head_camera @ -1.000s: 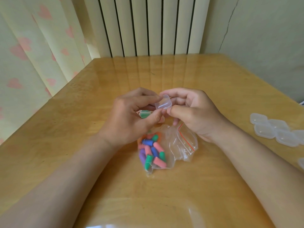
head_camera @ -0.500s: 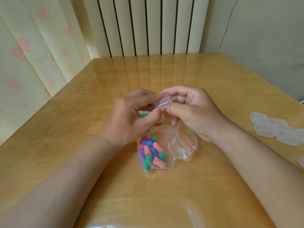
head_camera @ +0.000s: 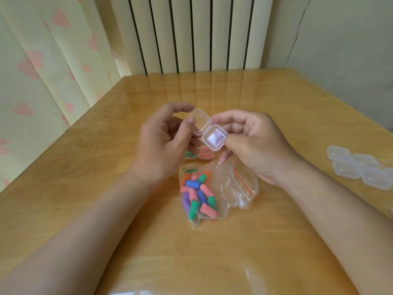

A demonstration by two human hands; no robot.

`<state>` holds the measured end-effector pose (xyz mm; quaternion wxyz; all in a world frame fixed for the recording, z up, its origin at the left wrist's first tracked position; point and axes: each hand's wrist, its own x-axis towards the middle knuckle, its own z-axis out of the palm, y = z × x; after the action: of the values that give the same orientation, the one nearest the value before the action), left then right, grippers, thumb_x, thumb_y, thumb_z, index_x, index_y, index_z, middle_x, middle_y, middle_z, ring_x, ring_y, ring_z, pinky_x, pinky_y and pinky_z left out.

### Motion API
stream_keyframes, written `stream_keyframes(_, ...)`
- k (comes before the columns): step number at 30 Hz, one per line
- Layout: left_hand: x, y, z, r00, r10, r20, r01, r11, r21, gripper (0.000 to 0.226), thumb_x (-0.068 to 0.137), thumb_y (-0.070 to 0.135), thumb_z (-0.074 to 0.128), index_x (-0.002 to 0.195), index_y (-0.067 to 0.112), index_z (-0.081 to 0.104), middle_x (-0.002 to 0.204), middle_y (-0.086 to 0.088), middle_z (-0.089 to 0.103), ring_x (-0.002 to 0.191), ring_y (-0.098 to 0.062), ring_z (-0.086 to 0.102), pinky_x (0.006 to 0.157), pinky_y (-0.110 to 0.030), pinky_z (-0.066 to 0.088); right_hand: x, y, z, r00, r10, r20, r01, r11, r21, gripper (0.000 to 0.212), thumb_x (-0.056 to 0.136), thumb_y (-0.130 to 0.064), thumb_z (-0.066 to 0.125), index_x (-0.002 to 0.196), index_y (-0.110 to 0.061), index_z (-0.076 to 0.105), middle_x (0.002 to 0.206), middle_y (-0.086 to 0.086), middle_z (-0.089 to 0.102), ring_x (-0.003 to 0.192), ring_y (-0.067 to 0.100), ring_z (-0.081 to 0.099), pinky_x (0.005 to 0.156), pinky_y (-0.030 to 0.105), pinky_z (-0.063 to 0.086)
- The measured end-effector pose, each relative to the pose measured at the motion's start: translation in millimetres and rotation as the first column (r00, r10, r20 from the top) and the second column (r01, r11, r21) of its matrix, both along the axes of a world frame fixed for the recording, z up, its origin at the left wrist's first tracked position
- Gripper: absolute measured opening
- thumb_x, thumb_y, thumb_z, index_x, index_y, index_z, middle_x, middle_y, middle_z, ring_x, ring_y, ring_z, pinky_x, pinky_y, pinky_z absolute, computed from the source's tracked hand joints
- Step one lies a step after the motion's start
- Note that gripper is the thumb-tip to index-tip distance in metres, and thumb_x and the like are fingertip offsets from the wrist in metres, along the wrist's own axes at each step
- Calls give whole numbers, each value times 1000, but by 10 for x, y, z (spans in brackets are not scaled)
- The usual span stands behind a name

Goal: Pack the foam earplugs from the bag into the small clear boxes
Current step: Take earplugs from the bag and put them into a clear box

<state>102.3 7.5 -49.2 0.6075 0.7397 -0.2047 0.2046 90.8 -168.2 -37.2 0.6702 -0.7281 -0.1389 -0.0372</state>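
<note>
1. Head view, centre of the frame: I see the open clear box (head_camera: 213,139) held above the wooden surface (head_camera: 106,188), with its hinged lid (head_camera: 200,121) swung up and to the left.
2. The right hand (head_camera: 257,145) pinches the base of the box, thumb on the near rim and curled fingers (head_camera: 225,120) behind it.
3. The left hand (head_camera: 161,143) grips the lid: its thumb tip rests on the lid's left edge and its fingers curl beneath, while the forefinger arches just above.
4. Lower centre: the bag (head_camera: 238,184) lies flat on the surface just below both hands, and its red zip strip runs under the right hand.
5. The foam earplugs (head_camera: 196,193), pink, green, blue, purple and orange, are bunched in the left half of the bag.
6. Between the hands and the bag sit two filled boxes (head_camera: 205,154), one showing pink and one green, partly hidden behind the left hand.
7. Right edge: a cluster of spare clear boxes (head_camera: 357,167) rests on the surface, lids down and touching one another, well apart from the bag.
8. Upper left hangs a heart-print curtain (head_camera: 42,71). A ribbed radiator (head_camera: 191,33) stands at top centre.
</note>
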Motion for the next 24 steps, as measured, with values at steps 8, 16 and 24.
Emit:
stream_keyframes(8, 20, -97, 0, 961, 31, -276, -45, 998, -45, 25, 96, 7, 62, 119, 16, 67, 73, -11, 62, 50, -13, 63, 39, -24, 46, -6, -197, 140, 990, -55, 127, 85, 964, -250, 24, 78, 9, 59, 83, -12, 69, 75, 13, 68, 61, 18, 64, 55, 31, 54)
stream_keyframes(16, 1, -110, -16, 923, 11, -385, -16, 1000, -11, 32, 98, 10, 58, 128, 18, 64, 66, -8, 57, 39, -5, 50, 39, -20, 38, -117, -376, 249, 981, 184, -56, -183, 801, -570, 16, 73, 7, 68, 69, -8, 67, 63, 12, 71, 55, 21, 67, 55, 31, 53)
stream_keyframes(24, -2, -104, -20, 930, -12, -367, 34, 998, 54, 38, 97, 7, 57, 133, 15, 60, 74, -11, 60, 43, -3, 52, 48, -11, 40, -149, -268, 182, 955, 245, -165, -279, 561, -780, 15, 81, -19, 68, 67, -13, 73, 71, 13, 68, 60, 11, 50, 96, 57, 52)
